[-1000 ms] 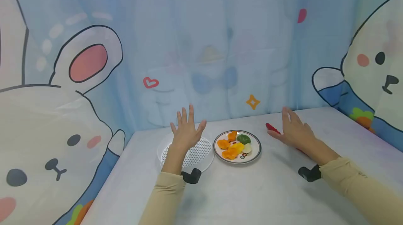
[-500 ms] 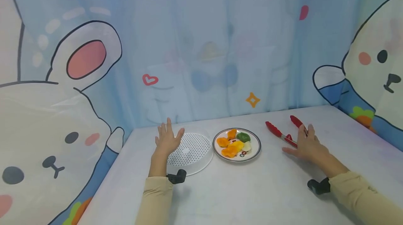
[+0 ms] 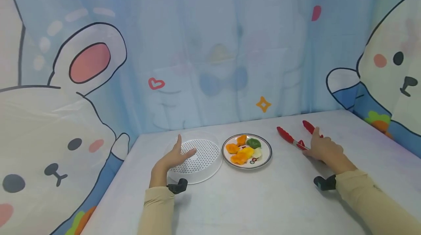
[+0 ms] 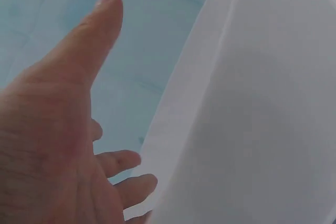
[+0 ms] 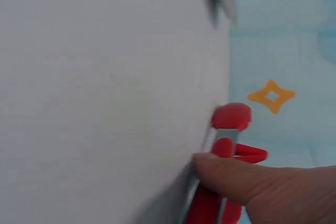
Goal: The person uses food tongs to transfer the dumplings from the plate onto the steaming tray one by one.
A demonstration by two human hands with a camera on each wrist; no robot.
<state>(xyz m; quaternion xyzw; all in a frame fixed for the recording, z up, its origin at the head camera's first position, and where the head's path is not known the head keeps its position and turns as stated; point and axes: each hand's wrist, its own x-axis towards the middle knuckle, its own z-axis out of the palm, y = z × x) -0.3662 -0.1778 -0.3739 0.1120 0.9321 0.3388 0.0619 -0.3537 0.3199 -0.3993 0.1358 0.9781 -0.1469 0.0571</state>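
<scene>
My left hand (image 3: pixel 175 154) lies against the left rim of a white perforated basket (image 3: pixel 204 154), fingers straight and thumb reaching over the rim. In the left wrist view the left hand (image 4: pixel 63 129) sits beside the white rim (image 4: pixel 210 77). My right hand (image 3: pixel 325 151) grips the hinge end of red tongs (image 3: pixel 287 137) lying on the table, index finger along the far arm. In the right wrist view the thumb (image 5: pixel 236 177) presses on the red tongs (image 5: pixel 231 116).
A plate (image 3: pixel 268 154) with orange, yellow, green and white dumplings (image 3: pixel 243 151) stands between the basket and the tongs. A cartoon curtain closes the table's back and both sides. The pale tabletop (image 3: pixel 250 198) stretches toward me.
My left hand dropped from above the basket to its left rim. My right hand went from lying flat by the tongs to curling onto their hinge end.
</scene>
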